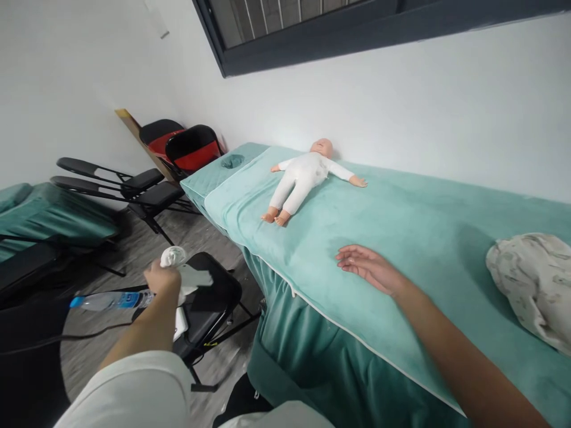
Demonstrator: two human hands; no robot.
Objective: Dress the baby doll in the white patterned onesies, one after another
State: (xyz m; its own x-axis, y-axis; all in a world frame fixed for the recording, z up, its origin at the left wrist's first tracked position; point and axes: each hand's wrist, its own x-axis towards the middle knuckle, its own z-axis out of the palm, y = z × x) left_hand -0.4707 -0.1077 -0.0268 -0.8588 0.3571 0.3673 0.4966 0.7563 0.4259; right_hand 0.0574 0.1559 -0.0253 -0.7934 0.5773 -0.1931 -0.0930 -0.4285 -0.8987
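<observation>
My left hand (161,278) is closed around a white roll (173,256), which looks like rolled-up cloth, above the seat of a black folding chair (216,291). A pale flat piece (196,278) shows just right of that hand; whether it belongs to the roll I cannot tell. Fingers loosely stretched out and holding nothing, my right hand (368,267) is over the near part of the green-covered bed (428,238). Farther back on the bed, a baby doll (303,172) in a white suit lies face up, arms spread, its feet toward me.
A water bottle (111,301) with a blue cap lies at the chair's left, near a white object (180,324) on the seat. Patterned cloth (535,279) is bunched on the bed's right. More folding chairs (194,148) stand behind, with another green-covered bed (53,217) at left.
</observation>
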